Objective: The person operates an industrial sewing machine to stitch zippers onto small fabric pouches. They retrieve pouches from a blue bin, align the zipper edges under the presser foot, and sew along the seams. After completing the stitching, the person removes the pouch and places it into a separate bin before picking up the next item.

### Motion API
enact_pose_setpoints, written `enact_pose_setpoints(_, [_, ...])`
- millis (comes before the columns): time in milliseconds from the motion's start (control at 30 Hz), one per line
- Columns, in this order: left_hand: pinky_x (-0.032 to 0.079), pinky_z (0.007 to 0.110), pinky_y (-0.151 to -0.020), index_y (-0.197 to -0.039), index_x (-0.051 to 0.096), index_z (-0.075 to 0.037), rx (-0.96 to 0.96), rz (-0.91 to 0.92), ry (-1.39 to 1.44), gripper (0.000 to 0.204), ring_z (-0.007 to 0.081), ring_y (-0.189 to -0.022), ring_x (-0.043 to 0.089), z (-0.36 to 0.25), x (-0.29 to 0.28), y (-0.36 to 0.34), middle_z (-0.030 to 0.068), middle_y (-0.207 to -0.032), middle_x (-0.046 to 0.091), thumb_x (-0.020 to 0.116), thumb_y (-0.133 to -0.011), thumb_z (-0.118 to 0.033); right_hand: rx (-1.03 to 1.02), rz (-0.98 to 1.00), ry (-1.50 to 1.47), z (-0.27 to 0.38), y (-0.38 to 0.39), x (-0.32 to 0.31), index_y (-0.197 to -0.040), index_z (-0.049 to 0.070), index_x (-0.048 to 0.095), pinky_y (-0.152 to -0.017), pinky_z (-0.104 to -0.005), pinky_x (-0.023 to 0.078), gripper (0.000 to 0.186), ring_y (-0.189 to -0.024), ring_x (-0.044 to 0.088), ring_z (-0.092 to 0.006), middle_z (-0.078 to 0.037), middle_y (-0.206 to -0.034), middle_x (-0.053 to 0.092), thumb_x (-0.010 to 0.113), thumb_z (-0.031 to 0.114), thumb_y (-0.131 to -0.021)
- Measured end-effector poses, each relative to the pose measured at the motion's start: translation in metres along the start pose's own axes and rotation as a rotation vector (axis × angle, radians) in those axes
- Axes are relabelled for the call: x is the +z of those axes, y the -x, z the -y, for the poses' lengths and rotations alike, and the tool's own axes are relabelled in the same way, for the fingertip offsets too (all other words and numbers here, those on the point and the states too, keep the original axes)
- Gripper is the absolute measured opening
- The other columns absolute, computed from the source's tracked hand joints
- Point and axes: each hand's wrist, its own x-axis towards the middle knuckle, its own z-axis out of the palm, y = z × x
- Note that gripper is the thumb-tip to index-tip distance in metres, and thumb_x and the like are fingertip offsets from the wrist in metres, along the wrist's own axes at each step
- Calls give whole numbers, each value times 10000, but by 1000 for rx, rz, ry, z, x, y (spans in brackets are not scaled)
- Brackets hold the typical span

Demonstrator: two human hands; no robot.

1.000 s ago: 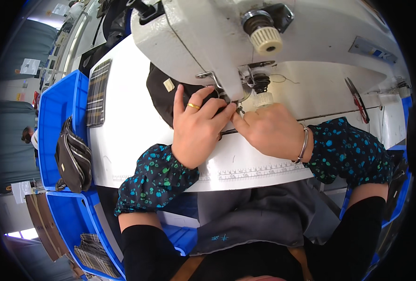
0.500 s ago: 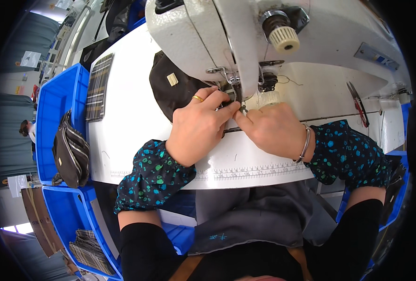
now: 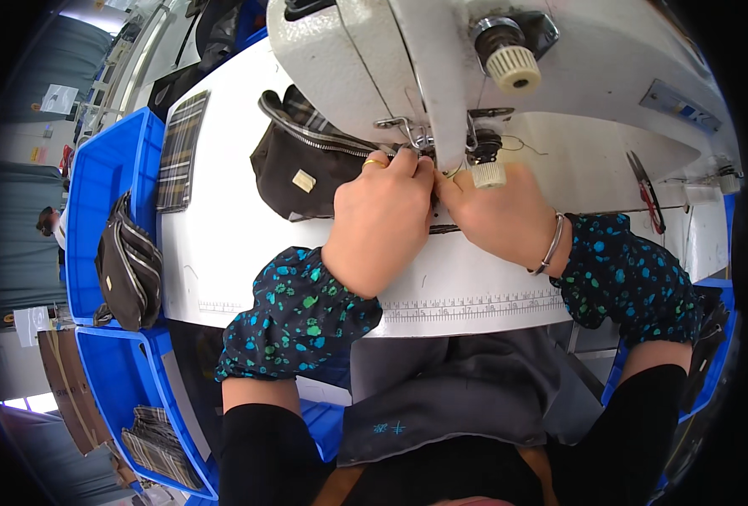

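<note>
A dark brown zipped pouch [image 3: 279, 173] lies on the white sewing machine's bed, its zipper edge turned up and plaid lining showing at the far end. My left hand [image 3: 382, 219] is closed on the pouch's right end beside the presser foot; its fingertips press down close to the needle area. From the other side my right hand [image 3: 509, 219] pinches at the same end, thumb and forefinger almost meeting the left fingers. The white sewing machine [image 3: 340, 59] rises just beyond both hands. Its knob covers part of the right fingers, and the needle point is hidden.
Red-handled thread snips [image 3: 648, 194] lie at the right on the machine bed. A plaid fabric piece [image 3: 180, 152] rests at the table's left edge. Blue bins [image 3: 83, 253] stand to the left, with another dark zipped pouch [image 3: 129, 274] over one and plaid pieces [image 3: 159, 447] inside another.
The pouch has turned, so its zipper and plaid lining now show on the left. My left hand has shifted slightly right, and both hands have drawn in closer to the presser foot.
</note>
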Motion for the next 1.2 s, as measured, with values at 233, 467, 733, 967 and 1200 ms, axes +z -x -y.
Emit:
enact_pose_setpoints(233, [609, 402, -774, -1196, 732, -36, 117, 144, 170, 394, 294, -999, 698, 20, -34, 2, 75, -1203, 755, 700, -813, -119, 19, -74, -81, -5, 0, 1, -783, 86, 676, -540, -388, 514, 39, -629, 697, -236, -64, -667, 646, 680, 116, -808])
enact_pose_setpoints(467, [605, 398, -829, -1192, 746, -42, 198, 96, 364, 461, 315, -1022, 678, 41, -24, 4, 83, -1215, 747, 698, -734, -57, -118, -189, -27, 11, 1, -1, -769, 89, 663, -516, -341, 487, 72, -585, 620, -179, -43, -751, 595, 691, 155, -780])
enact_pose_setpoints(733, [593, 405, -786, -1137, 771, -62, 113, 69, 428, 380, 314, -966, 670, 34, -25, 8, 103, -1027, 715, 737, -759, -70, -314, -124, 48, 20, 6, -2, -993, 33, 760, -504, -277, 435, 308, -616, 598, -114, -83, -962, 711, 693, 176, -729])
enact_pose_setpoints(967, [562, 410, -657, -1210, 727, -77, 148, 63, 180, 377, 295, -786, 694, 23, -20, 16, 70, -862, 659, 700, -835, -103, -383, -165, -56, 27, 9, 4, -977, -12, 753, -490, -284, 444, 305, -566, 599, -136, -130, -889, 713, 673, 144, -727])
enact_pose_setpoints(1200, [562, 448, -677, -1240, 719, -50, 74, 171, 202, 387, 349, -813, 694, 17, -23, 11, 119, -885, 677, 642, -861, -48, -391, -211, -107, 28, 3, 13, -759, 39, 676, -461, -309, 474, 125, -548, 603, -188, -89, -684, 579, 676, 162, -733])
